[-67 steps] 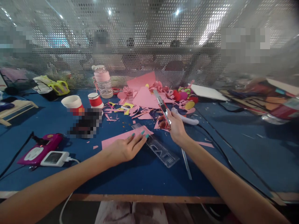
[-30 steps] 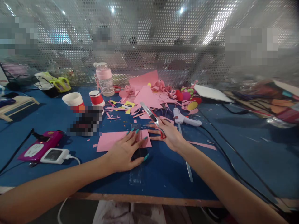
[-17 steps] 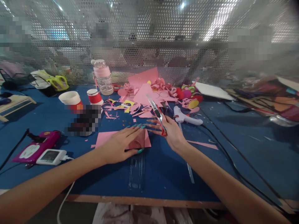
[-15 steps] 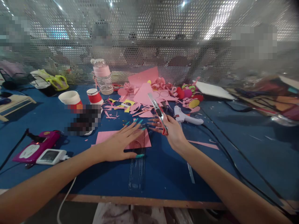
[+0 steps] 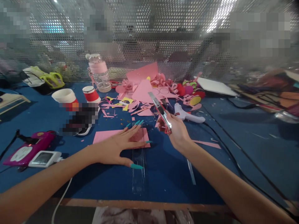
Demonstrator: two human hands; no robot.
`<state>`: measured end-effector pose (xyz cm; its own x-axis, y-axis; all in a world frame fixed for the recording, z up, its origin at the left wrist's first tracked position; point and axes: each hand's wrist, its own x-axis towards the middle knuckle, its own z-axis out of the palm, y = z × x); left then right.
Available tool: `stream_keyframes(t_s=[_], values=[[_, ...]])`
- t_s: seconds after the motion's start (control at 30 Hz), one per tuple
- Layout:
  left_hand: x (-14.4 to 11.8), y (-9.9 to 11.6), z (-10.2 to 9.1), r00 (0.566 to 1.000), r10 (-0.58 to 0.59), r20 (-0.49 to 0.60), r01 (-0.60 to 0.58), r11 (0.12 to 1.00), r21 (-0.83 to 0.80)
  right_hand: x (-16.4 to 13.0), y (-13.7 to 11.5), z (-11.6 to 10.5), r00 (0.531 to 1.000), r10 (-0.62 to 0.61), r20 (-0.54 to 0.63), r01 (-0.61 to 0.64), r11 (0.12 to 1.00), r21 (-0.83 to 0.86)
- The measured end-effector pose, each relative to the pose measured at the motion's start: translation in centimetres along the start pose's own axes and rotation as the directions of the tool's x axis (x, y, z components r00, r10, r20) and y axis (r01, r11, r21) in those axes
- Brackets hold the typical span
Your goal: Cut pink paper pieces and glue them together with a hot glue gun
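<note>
**A:** What lay toward the table's [image 5: 163,186] left edge?

**B:** A magenta device [image 5: 28,149], then paper cups [image 5: 70,98].

**A:** And nearer the front edge?

**B:** The left hand [image 5: 116,144] lay flat, fingers spread, pressing a pink sheet [image 5: 105,136] and a clear ruler [image 5: 138,169]. To its right, the right hand [image 5: 177,132] was closed around a utility knife [image 5: 161,112], raised above the table.

**A:** The risk?

**B:** Probably the ruler slipping, letting the blade run toward those fingertips.
</note>
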<state>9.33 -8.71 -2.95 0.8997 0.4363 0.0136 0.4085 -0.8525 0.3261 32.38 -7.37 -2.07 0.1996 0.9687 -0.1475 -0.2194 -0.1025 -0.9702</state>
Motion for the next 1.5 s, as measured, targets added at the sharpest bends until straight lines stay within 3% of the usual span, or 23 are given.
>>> stream_keyframes(t_s=[0.1,0.27,0.4,0.53,0.73,1.03,1.5], values=[[0.2,-0.1,0.3,0.999,-0.049,0.02,0.049,0.999,-0.003,0.1,-0.1,-0.1,1.0,-0.004,-0.003,0.004,1.0,-0.012],[1.1,0.4,2.4,0.959,-0.266,-0.098,0.261,0.963,-0.063,0.2,-0.2,0.0,1.0,0.005,-0.012,-0.005,1.0,-0.008],[1.6,1.1,2.5,0.931,-0.318,-0.179,0.292,0.944,-0.153,0.2,-0.3,0.1,1.0,0.008,-0.018,-0.007,1.0,0.021],[1.9,1.4,2.2,0.91,-0.374,-0.179,0.34,0.921,-0.191,0.1,-0.4,0.0,1.0,0.005,-0.007,-0.005,0.999,0.036],[2.0,1.3,2.3,0.904,-0.386,-0.181,0.344,0.911,-0.228,0.1,0.2,0.2,1.0,-0.019,-0.009,0.02,0.995,0.099],[2.1,1.2,2.2,0.903,-0.399,-0.158,0.376,0.913,-0.157,0.4,2.1,0.7,0.99,-0.126,-0.069,0.134,0.983,0.125],[2.2,0.8,2.7,0.908,-0.385,-0.166,0.37,0.922,-0.116,0.6,2.3,0.6,0.995,-0.056,-0.081,0.068,0.986,0.154]])
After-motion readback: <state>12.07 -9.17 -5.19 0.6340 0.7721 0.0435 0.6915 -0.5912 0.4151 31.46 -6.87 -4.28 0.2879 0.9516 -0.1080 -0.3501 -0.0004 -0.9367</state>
